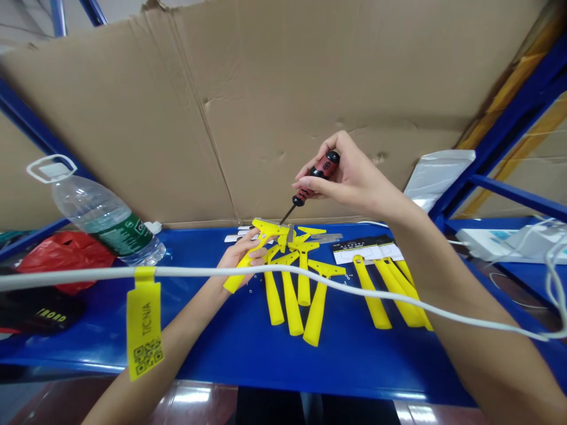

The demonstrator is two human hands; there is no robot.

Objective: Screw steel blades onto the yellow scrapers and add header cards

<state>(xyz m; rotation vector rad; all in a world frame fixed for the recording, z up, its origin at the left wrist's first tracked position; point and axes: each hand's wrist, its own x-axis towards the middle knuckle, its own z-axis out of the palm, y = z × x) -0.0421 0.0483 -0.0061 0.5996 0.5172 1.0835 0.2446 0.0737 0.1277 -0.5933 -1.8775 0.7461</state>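
Left hand (pixel 239 252) grips yellow scraper (pixel 237 281), fingers closed; right hand (pixel 348 177) has fingers wrapped round screwdriver (pixel 325 166), tip at scraper's far end.

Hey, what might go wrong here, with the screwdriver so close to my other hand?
The screwdriver in your right hand could slip off the yellow T-shaped handle and jab your left hand. The tiny loose parts on the blue surface might scatter if bumped. The white cable crossing the view may snag an arm.
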